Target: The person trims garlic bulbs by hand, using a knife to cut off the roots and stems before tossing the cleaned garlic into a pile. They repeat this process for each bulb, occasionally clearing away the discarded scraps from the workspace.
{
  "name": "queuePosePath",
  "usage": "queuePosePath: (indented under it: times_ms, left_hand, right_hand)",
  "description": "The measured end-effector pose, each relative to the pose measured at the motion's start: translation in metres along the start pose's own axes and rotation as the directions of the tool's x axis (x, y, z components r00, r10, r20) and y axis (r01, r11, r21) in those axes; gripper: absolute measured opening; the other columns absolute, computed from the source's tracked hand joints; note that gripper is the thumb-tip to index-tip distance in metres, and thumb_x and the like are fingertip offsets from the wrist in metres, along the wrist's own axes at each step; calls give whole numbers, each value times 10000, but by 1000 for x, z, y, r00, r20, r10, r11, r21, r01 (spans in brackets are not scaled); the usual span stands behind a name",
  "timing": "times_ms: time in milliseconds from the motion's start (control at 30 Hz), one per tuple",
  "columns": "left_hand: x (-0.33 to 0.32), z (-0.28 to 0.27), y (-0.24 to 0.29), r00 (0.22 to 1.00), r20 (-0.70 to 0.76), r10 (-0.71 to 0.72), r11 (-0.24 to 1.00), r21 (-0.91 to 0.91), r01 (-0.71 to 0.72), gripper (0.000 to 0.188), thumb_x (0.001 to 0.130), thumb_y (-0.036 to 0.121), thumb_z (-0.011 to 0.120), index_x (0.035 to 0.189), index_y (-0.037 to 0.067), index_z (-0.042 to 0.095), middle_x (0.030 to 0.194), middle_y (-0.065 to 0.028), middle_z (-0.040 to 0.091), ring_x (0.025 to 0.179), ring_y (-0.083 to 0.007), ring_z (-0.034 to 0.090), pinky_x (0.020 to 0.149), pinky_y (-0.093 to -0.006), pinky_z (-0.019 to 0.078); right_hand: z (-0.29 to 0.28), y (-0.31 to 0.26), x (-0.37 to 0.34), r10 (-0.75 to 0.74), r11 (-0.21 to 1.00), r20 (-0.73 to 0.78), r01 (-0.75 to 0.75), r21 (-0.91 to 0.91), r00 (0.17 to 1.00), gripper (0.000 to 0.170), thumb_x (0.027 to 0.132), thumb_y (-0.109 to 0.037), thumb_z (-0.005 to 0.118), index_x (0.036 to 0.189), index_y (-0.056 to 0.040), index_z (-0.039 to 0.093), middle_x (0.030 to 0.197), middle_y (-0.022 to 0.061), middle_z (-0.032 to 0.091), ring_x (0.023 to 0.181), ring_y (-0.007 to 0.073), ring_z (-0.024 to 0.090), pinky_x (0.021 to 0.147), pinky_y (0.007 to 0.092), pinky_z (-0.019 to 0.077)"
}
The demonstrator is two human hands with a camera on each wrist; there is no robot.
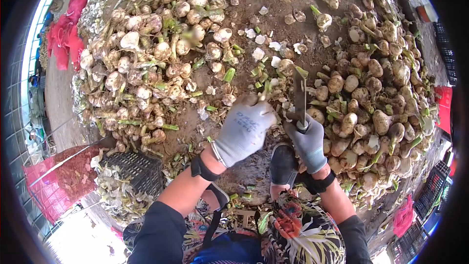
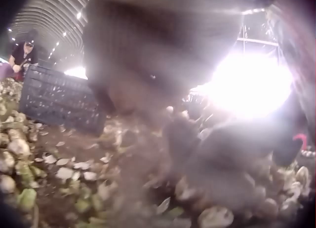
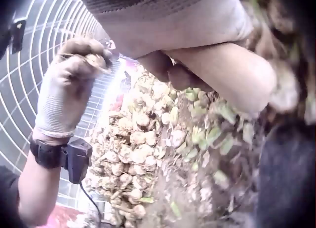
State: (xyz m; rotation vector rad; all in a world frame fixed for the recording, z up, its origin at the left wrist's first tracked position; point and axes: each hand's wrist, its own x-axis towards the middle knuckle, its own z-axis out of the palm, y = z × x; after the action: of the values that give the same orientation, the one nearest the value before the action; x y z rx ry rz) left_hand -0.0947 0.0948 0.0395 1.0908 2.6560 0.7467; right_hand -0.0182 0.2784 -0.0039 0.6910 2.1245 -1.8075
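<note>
My left hand (image 1: 246,129), in a dirty grey-white glove, is curled in front of me over the trimmings between two heaps. Wispy strands stick out from its fingers in the right wrist view, and a green stem (image 1: 266,89) shows at its fingertips. The garlic bulb in its grip is mostly hidden. Just to the right, my gloved right hand (image 1: 308,142) grips a knife (image 1: 300,95), blade pointing up and away. The knife's pale, rounded handle (image 3: 232,77) juts from that fist in the right wrist view. The left wrist view is badly blurred.
Heaped garlic with stems (image 1: 141,63) lies at the left, and more bulbs (image 1: 376,93) are piled at the right. Cut stems and skins litter the soil between. A black crate (image 1: 139,168) stands at lower left, another crate (image 2: 61,100) farther ahead. Another person (image 2: 23,55) is beyond it.
</note>
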Motion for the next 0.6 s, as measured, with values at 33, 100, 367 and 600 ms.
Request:
queuePosePath:
  times_ms: [33, 100, 367, 600]
  left_hand:
    - [-3, -1, -5, 1000, 5, -2, 1000, -1, 2, 130, 697, 65, 659, 803, 141, 659, 939, -34, 622, 924, -282, 568, 826, -406, 476]
    - [-9, -3, -12, 989, 148, -6, 996, 93, -8, 96, 708, 91, 665, 793, 135, 662, 933, -35, 620, 926, -280, 565, 816, -405, 474]
    - [66, -19, 51, 953, -283, 104, 812, -529, -246, 471, 893, 98, 610, 1358, 125, 533, 1354, -187, 558, 1194, -322, 594, 962, -461, 528]
    - [58, 13, -140, 515, -173, -840, 541, -339, 770, 762, 822, 104, 711, 1476, -5, 335, 1371, -236, 482, 730, -178, 633, 631, -279, 575]
  right_hand:
    - [3, -12, 1, -77, 996, 4, 77, -40, 997, 242, 810, -86, 707, 1033, 6, 693, 794, 88, 698, 699, 122, 638, 660, 281, 508]
    - [11, -20, 6, -187, 968, 138, 206, -141, 973, 249, 820, -117, 687, 1033, 14, 685, 809, 167, 701, 695, 215, 680, 668, 320, 526]
    - [18, 53, 25, 231, 972, 208, -236, 1, 950, 197, 798, -94, 654, 967, 2, 689, 736, 46, 680, 618, 115, 571, 577, 284, 472]
    - [6, 15, 39, 315, 900, 141, -342, 271, 939, 177, 826, 16, 663, 1002, 17, 679, 809, -6, 649, 682, 60, 551, 624, 221, 448]
